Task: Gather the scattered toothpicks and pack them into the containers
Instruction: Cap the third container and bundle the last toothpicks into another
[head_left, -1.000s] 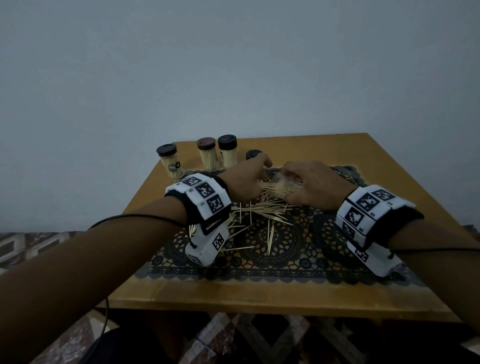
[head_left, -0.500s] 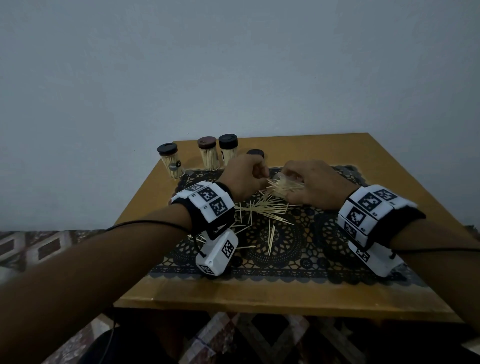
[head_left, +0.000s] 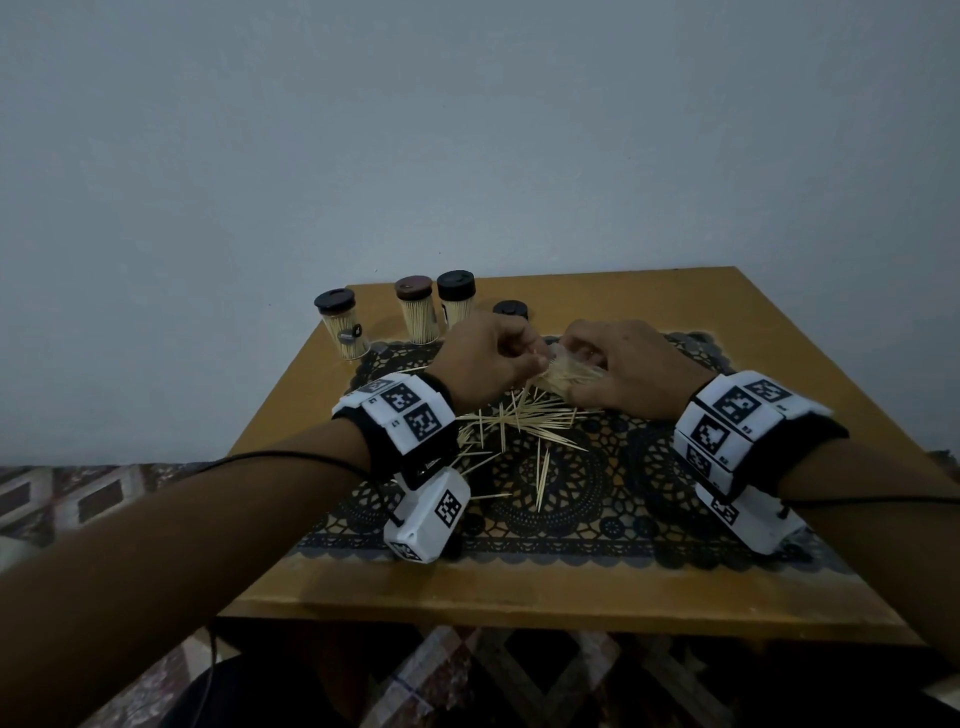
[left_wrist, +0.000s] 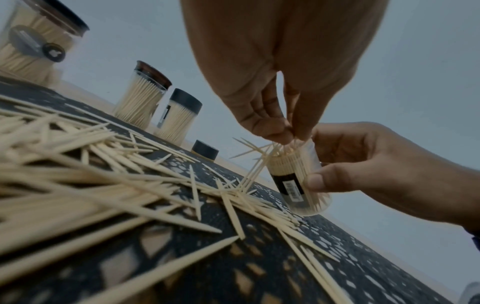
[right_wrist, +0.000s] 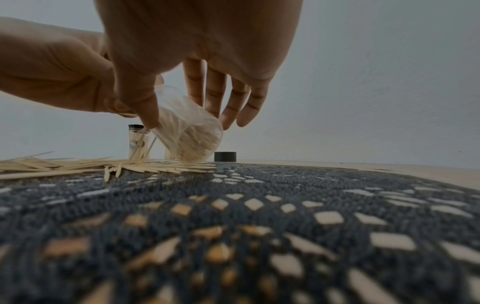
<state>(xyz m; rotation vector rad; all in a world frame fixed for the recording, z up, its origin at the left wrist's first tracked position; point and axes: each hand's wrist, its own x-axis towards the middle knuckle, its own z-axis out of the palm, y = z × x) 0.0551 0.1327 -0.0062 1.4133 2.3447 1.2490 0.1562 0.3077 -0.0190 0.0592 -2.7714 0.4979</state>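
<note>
Wooden toothpicks (left_wrist: 272, 149) pinched in our left hand (left_wrist: 270, 86) are entering the jar (left_wrist: 298, 181), tilted toward nine o'clock, our right hand (left_wrist: 363, 164) gripping; we should be aligning tips.

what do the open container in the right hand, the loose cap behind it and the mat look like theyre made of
Open container: clear, glossy plastic by the look; the packed toothpicks show through its wall.
Loose cap: dark, matte, probably plastic; the finish is hard to judge in the dim light.
Mat: dark openwork lace or crochet, likely textile; the wooden-looking table shows through its holes.
</note>
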